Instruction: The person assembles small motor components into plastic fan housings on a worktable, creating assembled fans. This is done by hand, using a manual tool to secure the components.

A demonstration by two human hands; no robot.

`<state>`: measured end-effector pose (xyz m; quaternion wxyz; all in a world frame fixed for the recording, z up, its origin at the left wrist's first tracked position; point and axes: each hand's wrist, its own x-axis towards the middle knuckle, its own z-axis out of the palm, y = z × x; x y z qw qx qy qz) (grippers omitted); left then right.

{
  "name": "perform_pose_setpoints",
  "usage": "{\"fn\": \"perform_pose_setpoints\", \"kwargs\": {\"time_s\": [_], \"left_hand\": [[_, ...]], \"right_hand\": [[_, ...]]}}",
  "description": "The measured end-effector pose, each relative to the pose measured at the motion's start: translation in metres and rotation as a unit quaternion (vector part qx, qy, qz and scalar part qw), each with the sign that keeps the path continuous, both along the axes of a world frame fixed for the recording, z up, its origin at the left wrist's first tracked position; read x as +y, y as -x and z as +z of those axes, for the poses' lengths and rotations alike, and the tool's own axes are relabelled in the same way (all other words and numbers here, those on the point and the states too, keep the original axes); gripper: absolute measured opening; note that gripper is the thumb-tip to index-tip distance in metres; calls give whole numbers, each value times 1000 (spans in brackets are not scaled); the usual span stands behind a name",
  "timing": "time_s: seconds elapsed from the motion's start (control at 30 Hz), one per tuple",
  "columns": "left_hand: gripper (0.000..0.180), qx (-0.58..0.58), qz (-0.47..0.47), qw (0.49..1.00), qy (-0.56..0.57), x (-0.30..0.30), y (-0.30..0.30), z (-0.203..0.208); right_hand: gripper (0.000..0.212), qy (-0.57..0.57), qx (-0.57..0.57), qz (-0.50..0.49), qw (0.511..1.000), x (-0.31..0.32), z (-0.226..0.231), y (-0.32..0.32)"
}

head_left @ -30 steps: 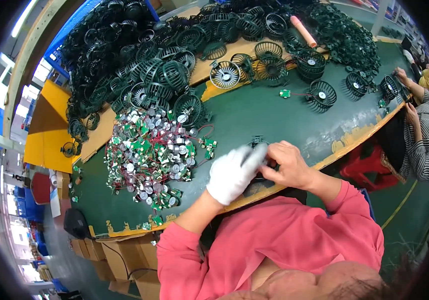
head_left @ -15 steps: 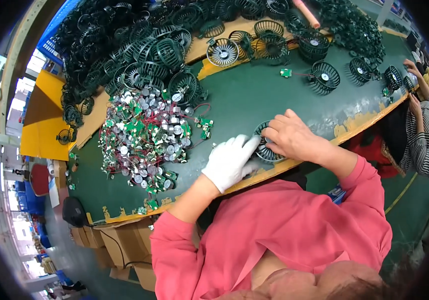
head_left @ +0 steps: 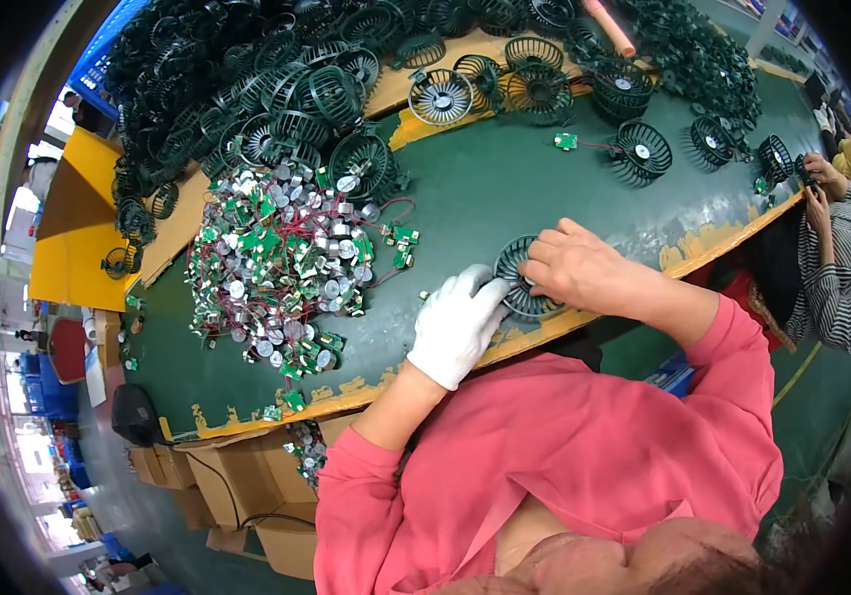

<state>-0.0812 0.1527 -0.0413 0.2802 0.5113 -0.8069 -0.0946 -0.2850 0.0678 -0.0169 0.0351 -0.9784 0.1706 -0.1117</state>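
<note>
At the table's near edge lies a round, dark, slatted plastic fan cage [head_left: 508, 260], partly covered by both hands. My left hand [head_left: 453, 327], in a white glove, holds the left side of its rim, thumb and fingers closed. From the right, my bare right hand [head_left: 576, 266] bends its fingers over the cage, fingertips down inside it. Whether a small part sits under those fingertips is hidden. Left of my hands spreads a heap of small silver motors [head_left: 282, 263] with red wires and green circuit boards.
Many dark cages [head_left: 296, 99] are piled at the back left. A finished-looking cage [head_left: 643, 152] with a wired green board [head_left: 566, 142] rests farther right. Small dark parts [head_left: 703, 69] are heaped at the back right. Another person's hands [head_left: 818, 178] work at the far right edge.
My left hand has drawn in closer against the cage, and more of the cage's left side shows. My right hand stays over it. The whole view has shifted slightly.
</note>
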Motion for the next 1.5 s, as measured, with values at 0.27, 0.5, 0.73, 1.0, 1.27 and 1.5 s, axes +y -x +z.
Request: {"fn": "perform_pose_setpoints", "kwargs": {"time_s": [0.27,0.5,0.73,1.0,1.27,1.5], "left_hand": [[23,7,-11,1000,3,-3,-5,1],[29,24,27,999,-7,11,-15,4],[27,212,85,973,25,31,-38,18],[22,-18,224,962,154,5,-90,31],[26,-213,306,920,-123,-55,-106,26],[21,-70,329,936,102,-51,-131,35]], "right_hand": [[12,18,-10,15,1000,-3,-9,-4],[31,-27,-56,-12,998,-1,-21,-14],[36,-6,-64,-35,997,5,-14,-13],[32,-72,-110,-110,985,-38,10,11],[23,-32,-159,-196,967,-117,11,17],[18,251,-140,-259,922,-197,-10,41]]}}
